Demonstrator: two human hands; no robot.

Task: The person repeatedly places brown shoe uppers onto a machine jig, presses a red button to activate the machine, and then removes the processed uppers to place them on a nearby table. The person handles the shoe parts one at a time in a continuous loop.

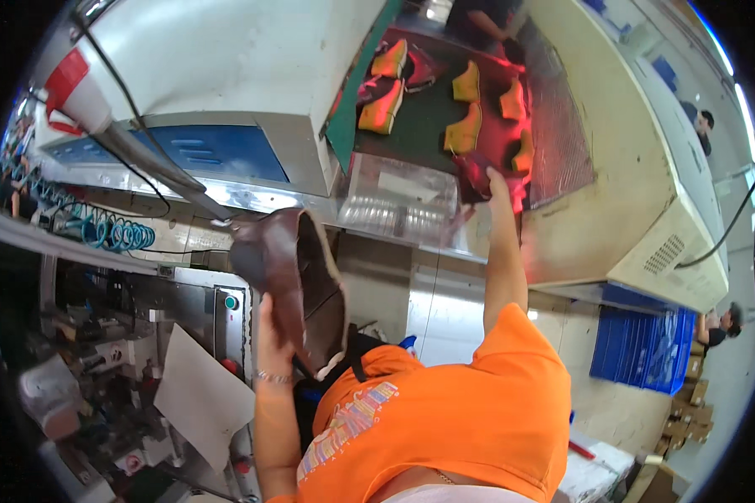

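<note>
Keep your left hand closed on the dark brown shoe upper, held upright below the grey nozzle, and hold it steady near its lower edge. Your right hand reaches to the dark red shoe piece at the near edge of the conveyor belt; whether the fingers grip it cannot be told. Lift it clear of the orange uppers. A red-and-white band marks the nozzle housing at far left; a blue crate stands lower right beside brown cartons.

Dark brown shoe upper, tilted, held aloft
</note>
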